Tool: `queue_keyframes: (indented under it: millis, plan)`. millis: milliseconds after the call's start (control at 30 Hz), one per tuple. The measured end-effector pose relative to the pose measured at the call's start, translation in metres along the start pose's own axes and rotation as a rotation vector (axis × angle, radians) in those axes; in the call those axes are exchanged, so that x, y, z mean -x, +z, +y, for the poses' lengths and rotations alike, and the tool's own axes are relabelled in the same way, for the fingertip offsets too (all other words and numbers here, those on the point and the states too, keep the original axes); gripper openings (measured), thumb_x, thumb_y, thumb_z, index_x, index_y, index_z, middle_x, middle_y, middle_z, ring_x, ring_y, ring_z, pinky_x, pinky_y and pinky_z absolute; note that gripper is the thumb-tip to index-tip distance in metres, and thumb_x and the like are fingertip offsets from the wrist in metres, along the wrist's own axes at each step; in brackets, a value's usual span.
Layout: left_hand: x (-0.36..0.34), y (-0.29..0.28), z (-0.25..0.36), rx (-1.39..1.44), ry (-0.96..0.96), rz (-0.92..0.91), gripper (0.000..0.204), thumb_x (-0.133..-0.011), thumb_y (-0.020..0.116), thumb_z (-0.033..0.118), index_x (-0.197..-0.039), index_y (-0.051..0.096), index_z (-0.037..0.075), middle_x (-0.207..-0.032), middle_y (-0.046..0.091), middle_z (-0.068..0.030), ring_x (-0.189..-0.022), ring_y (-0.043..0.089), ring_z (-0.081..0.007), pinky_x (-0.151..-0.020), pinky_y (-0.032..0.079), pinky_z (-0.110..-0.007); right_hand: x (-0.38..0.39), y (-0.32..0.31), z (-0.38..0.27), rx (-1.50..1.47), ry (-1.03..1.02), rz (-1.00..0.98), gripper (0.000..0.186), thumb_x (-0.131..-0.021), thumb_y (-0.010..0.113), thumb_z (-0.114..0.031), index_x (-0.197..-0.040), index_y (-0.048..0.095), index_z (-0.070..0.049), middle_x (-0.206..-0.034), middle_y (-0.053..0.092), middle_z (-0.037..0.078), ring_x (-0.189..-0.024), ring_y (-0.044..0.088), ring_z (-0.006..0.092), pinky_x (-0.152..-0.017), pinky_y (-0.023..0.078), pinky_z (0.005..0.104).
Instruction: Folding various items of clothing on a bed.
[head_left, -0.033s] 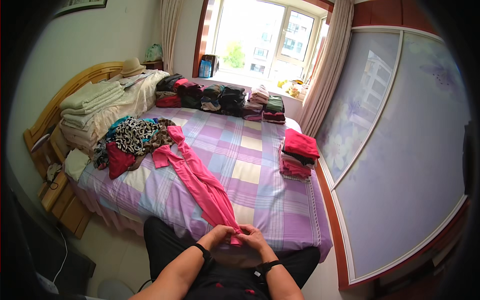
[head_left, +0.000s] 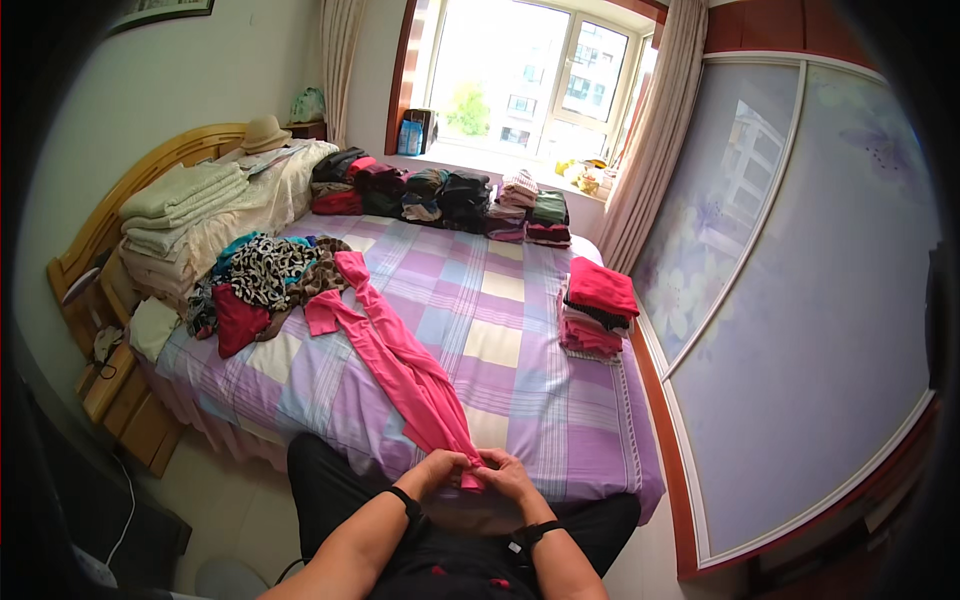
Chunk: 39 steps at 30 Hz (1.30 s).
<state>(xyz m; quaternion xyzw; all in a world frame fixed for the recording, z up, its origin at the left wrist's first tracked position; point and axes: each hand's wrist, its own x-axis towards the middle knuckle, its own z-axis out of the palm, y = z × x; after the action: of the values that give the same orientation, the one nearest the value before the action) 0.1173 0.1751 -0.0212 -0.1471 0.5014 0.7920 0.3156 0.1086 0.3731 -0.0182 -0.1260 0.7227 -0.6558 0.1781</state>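
Left hand [head_left: 441,468], right hand [head_left: 507,474] both pinch hem of pink garment [head_left: 395,360] at bed [head_left: 560,420] near edge. Judged light, limp, non-slip; best gripped at hem corners.

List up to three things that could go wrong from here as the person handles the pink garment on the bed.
1. Both hands, left hand and right hand, grip only the near end of the pink garment; pulling may bunch it.
2. Its far end lies against the loose clothes pile, which might get dragged along.
3. The folded stack sits near the bed's right edge and could topple if the cover shifts.
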Motion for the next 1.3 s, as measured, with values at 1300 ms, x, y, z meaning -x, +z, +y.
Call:
queue_keyframes:
  millis: [1300]
  plan:
    - [-0.014,-0.016,-0.007,-0.012,0.004,-0.046,0.015,-0.089,0.063,0.02,-0.094,0.071,0.008,-0.075,0.069,-0.0039,-0.063,0.063,-0.0171,-0.059,0.047,-0.031,-0.002,-0.002,0.006,0.077,-0.051,0.011,0.044,-0.085,0.08,-0.006,-0.128,0.069,-0.004,-0.118,0.069,0.004,-0.108,0.066,0.0139,-0.095,0.053,0.0284]
